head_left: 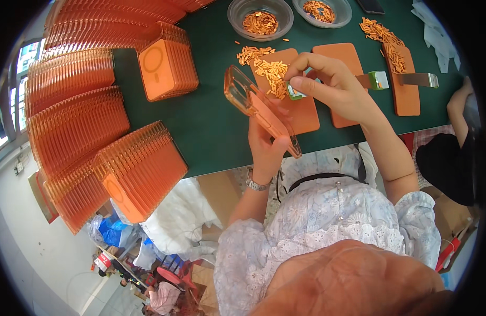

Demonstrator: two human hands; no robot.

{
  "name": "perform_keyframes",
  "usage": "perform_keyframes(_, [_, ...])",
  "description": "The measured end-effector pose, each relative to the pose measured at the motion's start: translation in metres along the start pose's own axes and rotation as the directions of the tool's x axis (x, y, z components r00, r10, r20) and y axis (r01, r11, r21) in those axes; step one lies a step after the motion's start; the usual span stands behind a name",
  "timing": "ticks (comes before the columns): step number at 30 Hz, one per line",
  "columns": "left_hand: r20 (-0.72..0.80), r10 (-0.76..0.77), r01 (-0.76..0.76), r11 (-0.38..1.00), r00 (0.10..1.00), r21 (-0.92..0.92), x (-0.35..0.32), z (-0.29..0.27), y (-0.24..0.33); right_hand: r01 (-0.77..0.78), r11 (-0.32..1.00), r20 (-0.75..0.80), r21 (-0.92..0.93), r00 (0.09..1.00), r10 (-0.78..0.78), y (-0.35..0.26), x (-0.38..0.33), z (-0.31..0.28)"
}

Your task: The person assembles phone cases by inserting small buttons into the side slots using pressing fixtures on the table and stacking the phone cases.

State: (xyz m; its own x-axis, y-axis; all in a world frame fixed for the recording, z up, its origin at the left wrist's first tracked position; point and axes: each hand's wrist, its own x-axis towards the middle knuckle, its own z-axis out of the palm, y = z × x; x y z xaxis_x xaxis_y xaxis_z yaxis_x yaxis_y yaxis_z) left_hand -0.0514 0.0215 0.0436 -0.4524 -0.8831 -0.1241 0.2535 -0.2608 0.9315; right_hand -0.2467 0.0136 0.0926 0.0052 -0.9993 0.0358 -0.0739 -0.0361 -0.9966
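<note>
My left hand (268,145) is closed around the edges of a clear orange phone case (261,110), tilted above the near edge of the table. Beside it, my right hand (327,79) pinches a small tool with a green and white end (296,90); my fingers hide most of it, so its kind is unclear. Just beneath that hand, a heap of small gold-coloured pieces (272,73) covers part of an orange rectangular pad (304,117). More such pieces (252,54) are spread on the green tabletop (211,121) next to the pad.
Long rows of orange phone cases (77,126) stand at the left, with smaller stacks (169,66) nearer. Two clear bowls (260,34) hold more gold pieces. Farther right are another orange pad (340,55) and a flat metal tool (419,79). Another person's arm (458,108) rests at the right edge.
</note>
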Motion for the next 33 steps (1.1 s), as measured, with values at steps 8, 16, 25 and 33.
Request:
perform_keyframes(8, [0.05,-0.055,0.056,0.998,0.997,-0.021,0.0,0.0,-0.007,-0.031,0.98,-0.003,-0.195,1.0,0.031,-0.012,-0.003,-0.005])
perform_keyframes(16, [0.098,-0.145,0.149,0.988,0.984,-0.029,0.003,0.002,-0.003,0.112,0.982,0.001,-0.15,0.994,-0.113,0.002,-0.002,-0.003])
perform_keyframes(25, [0.121,-0.112,0.117,0.993,0.986,-0.033,0.004,-0.002,-0.006,0.189,0.96,0.084,-0.206,0.981,-0.175,-0.008,0.009,-0.002])
perform_keyframes(33, [0.152,-0.14,0.142,0.99,0.978,-0.001,0.002,-0.002,0.001,0.14,0.961,0.139,-0.239,0.984,-0.109,-0.017,0.013,-0.003])
